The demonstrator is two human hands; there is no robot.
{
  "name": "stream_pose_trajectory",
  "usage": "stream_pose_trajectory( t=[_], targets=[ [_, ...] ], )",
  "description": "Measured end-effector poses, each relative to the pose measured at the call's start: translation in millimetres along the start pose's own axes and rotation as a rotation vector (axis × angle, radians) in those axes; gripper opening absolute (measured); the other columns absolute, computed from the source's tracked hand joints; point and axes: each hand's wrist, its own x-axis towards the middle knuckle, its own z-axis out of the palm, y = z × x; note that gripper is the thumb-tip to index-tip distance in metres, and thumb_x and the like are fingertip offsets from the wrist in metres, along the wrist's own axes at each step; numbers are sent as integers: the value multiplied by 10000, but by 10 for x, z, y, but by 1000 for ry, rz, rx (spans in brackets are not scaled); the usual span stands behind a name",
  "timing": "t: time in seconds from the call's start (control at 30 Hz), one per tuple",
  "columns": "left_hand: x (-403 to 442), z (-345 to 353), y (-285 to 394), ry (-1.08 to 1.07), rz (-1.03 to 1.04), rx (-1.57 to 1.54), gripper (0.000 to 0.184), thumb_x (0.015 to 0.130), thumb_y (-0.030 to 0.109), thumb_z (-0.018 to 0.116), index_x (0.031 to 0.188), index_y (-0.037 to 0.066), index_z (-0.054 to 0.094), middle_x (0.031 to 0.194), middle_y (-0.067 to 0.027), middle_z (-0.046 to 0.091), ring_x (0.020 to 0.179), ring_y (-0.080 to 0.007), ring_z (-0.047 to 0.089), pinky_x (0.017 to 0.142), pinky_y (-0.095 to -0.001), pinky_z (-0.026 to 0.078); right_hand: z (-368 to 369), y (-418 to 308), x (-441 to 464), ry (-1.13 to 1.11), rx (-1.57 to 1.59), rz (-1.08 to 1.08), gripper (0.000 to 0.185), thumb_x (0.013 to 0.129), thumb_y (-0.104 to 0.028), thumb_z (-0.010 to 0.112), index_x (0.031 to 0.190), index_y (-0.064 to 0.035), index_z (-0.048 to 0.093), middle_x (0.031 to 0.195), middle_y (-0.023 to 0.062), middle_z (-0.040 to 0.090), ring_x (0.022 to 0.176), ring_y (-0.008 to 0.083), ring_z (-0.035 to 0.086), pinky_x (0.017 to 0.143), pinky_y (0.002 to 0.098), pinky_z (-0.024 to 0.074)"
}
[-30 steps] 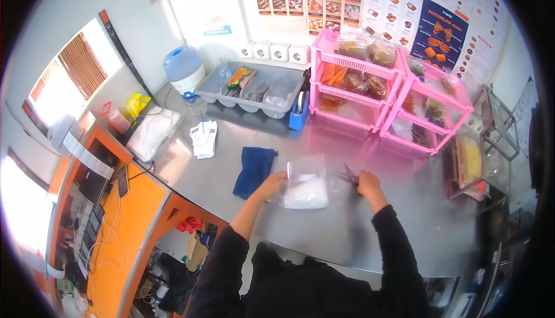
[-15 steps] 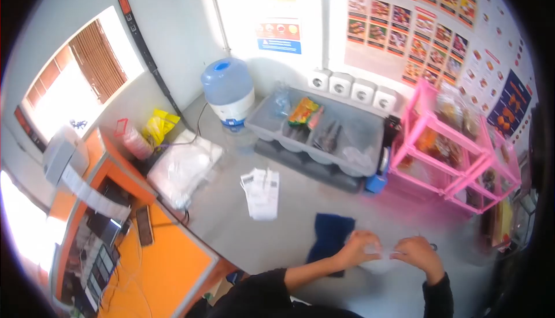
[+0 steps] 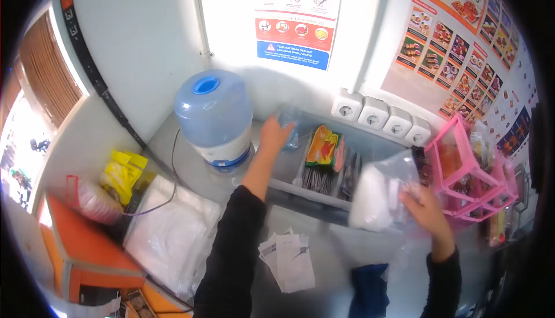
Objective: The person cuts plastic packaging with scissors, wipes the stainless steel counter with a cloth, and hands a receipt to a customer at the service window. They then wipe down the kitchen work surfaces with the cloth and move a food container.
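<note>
My left hand (image 3: 274,134) reaches over the left end of a grey compartment tray (image 3: 283,170). Its thumb stands apart from the fingers, beside a crumpled clear plastic item (image 3: 292,136) in that end compartment; I cannot tell whether they touch. My right hand (image 3: 425,205) grips a clear plastic bag (image 3: 399,173) with something white inside, held up over the tray's right end and partly covering it. In the tray's middle lie a yellow-and-green packet (image 3: 324,146) and dark, thin wrapped items (image 3: 319,179).
A blue-topped water dispenser (image 3: 214,115) stands left of the tray. Pink stacked baskets (image 3: 462,173) are at the right. Paper slips (image 3: 292,263), a dark blue cloth (image 3: 370,292) and white plastic bags (image 3: 167,231) lie on the counter. Wall sockets (image 3: 373,113) line the back.
My hands were close together above the counter by the blue cloth. The left has moved up and left to the tray; the right has lifted the bag. The view has shifted too.
</note>
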Motion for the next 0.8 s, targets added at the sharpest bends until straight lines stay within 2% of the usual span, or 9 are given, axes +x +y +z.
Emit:
stream_pose_trajectory(
  t=[0.03, 0.13, 0.2, 0.33, 0.43, 0.53, 0.63, 0.73, 0.8],
  targets=[
    [71, 127, -36, 30, 18, 9, 474, 739, 331, 742, 1087, 39, 606, 1003, -153, 626, 902, -351, 622, 750, -426, 498, 149, -6, 196, -8, 128, 112, 185, 919, -172, 574, 867, 5, 590, 708, 26, 560, 565, 97, 515, 457, 274, 472],
    [122, 88, 79, -106, -17, 189, 528, 718, 274, 743, 1132, 10, 549, 928, -153, 606, 862, -329, 622, 740, -392, 496, 524, 21, 705, 13, 323, 179, 193, 925, -191, 575, 890, -3, 598, 697, 8, 533, 569, 81, 515, 467, 264, 493],
    [280, 114, -71, -110, 6, 158, 526, 709, 249, 738, 1142, 31, 536, 929, -144, 596, 858, -333, 621, 742, -403, 498, 640, 31, 951, 8, 348, 225, 198, 930, -197, 573, 909, -3, 605, 699, 4, 534, 564, 79, 515, 462, 266, 493],
    [257, -76, 0, 136, 116, 222, 424, 699, 161, 702, 1089, 63, 569, 969, -152, 593, 857, -333, 626, 740, -414, 508, 704, 167, 1180, 33, 372, 249, 204, 930, -199, 576, 943, 1, 613, 709, 5, 545, 551, 76, 520, 451, 266, 495],
    [127, -73, 263, 118, 638, -6, 379, 714, 117, 652, 1083, 62, 582, 933, -168, 621, 862, -335, 631, 740, -425, 513, 688, 218, 1204, 83, 378, 249, 214, 926, -208, 584, 952, 2, 613, 721, 10, 562, 552, 79, 528, 446, 264, 492],
    [17, 286, 360, -504, 430, 402, 250, 726, 107, 619, 971, 58, 634, 860, -161, 650, 837, -330, 639, 724, -436, 513, 684, 271, 1177, 137, 439, 315, 184, 915, -193, 594, 953, -14, 609, 693, -1, 570, 554, 65, 537, 451, 239, 473],
    [95, 598, 191, -512, 490, 525, 130, 765, 135, 605, 835, 73, 695, 828, -169, 675, 823, -302, 672, 706, -388, 533, 638, 418, 1086, 111, 416, 326, 180, 921, -188, 586, 957, -15, 620, 764, 11, 592, 586, 78, 554, 462, 246, 489],
    [145, 536, 139, -345, 344, 76, 111, 767, 133, 610, 770, 71, 702, 862, -156, 679, 822, -287, 668, 718, -393, 531, 558, 464, 887, 186, 278, 258, 161, 917, -179, 592, 949, -24, 621, 762, 2, 593, 593, 73, 554, 466, 227, 472],
    [197, 15, 452, -392, 317, -93, 124, 765, 128, 614, 826, 66, 703, 877, -144, 681, 838, -288, 663, 736, -401, 528, 459, 459, 744, 219, 331, 320, 162, 913, -183, 601, 949, -27, 622, 754, -3, 591, 583, 69, 548, 467, 219, 461]
  ],
)
